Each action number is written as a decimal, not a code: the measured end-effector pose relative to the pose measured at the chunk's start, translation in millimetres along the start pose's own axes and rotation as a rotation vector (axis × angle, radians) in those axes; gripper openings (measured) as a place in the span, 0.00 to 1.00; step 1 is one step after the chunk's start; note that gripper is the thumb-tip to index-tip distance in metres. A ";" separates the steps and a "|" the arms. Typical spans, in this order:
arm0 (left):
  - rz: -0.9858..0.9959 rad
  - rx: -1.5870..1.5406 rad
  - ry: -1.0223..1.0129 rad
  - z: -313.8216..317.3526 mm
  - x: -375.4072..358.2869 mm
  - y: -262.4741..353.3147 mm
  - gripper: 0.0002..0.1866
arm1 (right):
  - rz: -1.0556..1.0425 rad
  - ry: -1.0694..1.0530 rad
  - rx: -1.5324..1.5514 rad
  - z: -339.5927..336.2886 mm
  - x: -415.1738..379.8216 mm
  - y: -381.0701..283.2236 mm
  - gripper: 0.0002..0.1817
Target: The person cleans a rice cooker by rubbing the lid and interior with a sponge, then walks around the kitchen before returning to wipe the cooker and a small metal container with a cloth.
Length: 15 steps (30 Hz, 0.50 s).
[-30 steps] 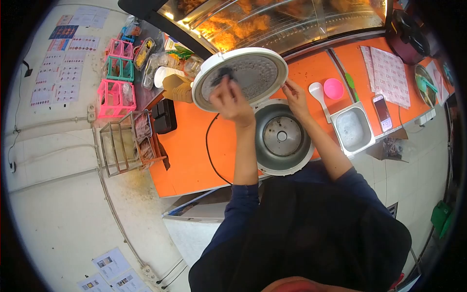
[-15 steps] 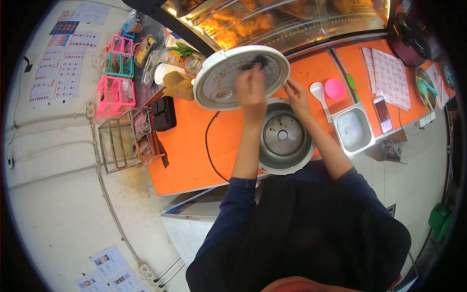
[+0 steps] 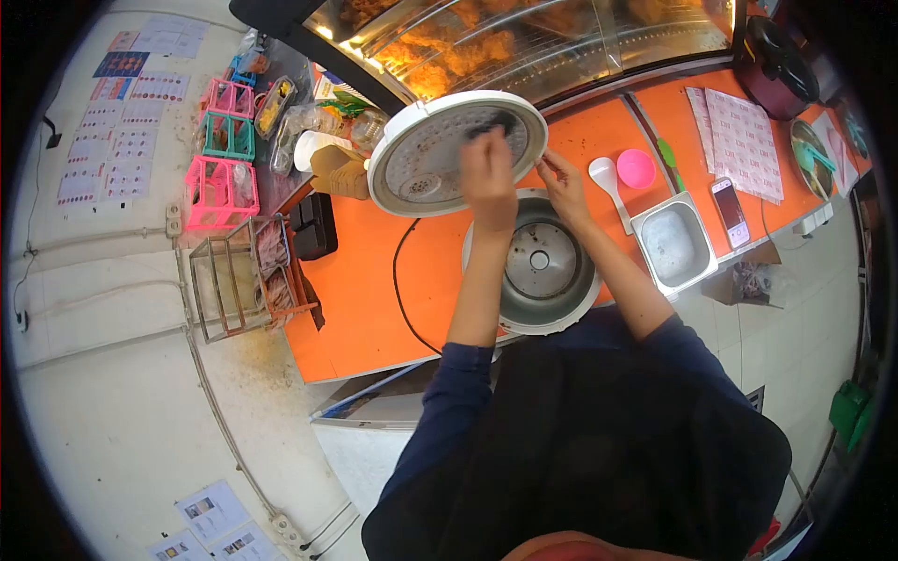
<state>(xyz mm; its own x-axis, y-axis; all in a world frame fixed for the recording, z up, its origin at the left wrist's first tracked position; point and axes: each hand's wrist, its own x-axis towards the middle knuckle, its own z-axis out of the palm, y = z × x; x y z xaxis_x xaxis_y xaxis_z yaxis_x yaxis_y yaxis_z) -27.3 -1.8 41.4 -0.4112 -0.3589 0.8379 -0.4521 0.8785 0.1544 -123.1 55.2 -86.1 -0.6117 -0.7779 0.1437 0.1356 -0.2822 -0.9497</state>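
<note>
A round white rice cooker lid (image 3: 402,168) is held tilted above the counter, its grey, brown-spotted inner side facing me. My left hand (image 3: 488,178) is closed in front of this inner side, at a small black cloth-like thing (image 3: 503,122) that is partly hidden. The lid's right rim is pinched by my right hand (image 3: 564,187). Below my forearms stands the open rice cooker body (image 3: 571,294), with a round metal plate (image 3: 540,261) at its bottom and dark specks inside.
A glass display case (image 3: 561,65) with fried food stands behind the orange counter (image 3: 365,299). To the right are a white rice paddle (image 3: 610,187), a pink bowl (image 3: 636,169), a metal tray (image 3: 675,245) and a phone (image 3: 730,212). A black cord (image 3: 400,280) and black box (image 3: 313,226) lie left.
My left hand stays at the lid's inner side with only a slight shift. My right hand keeps its pinch on the rim. The whole view has shifted a little.
</note>
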 end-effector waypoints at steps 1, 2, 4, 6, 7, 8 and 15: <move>-0.004 0.006 0.005 -2.9 -0.4 -1.6 0.11 | -0.002 -0.002 -0.011 -0.3 0.1 3.7 0.19; -0.019 0.033 0.055 -6.9 0.5 -5.8 0.11 | -0.007 0.002 -0.019 -0.9 1.7 7.5 0.19; -0.185 0.114 0.202 -12.3 5.4 -14.0 0.13 | -0.034 0.003 -0.020 -0.5 6.9 5.1 0.19; -0.075 0.070 0.104 -11.9 5.3 -11.8 0.13 | -0.035 0.010 -0.019 -0.1 -1.5 4.9 0.19; 0.026 0.038 0.027 -11.5 6.5 -10.3 0.13 | -0.024 0.011 -0.017 -1.0 -1.1 4.1 0.19; 0.063 0.040 -0.076 -10.8 5.2 -3.3 0.13 | -0.016 0.005 -0.016 -0.9 0.9 3.1 0.20; -0.029 0.052 0.025 -10.4 4.4 -4.2 0.13 | -0.023 0.005 -0.025 -2.3 2.4 5.4 0.20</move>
<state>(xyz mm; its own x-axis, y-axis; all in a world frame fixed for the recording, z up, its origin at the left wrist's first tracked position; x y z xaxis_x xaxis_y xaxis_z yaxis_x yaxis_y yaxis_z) -19.0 -3.7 49.8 -0.3776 -0.3756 0.8464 -0.5040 0.8501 0.1524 -125.6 53.1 -91.5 -0.6180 -0.7688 0.1644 0.1019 -0.2856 -0.9529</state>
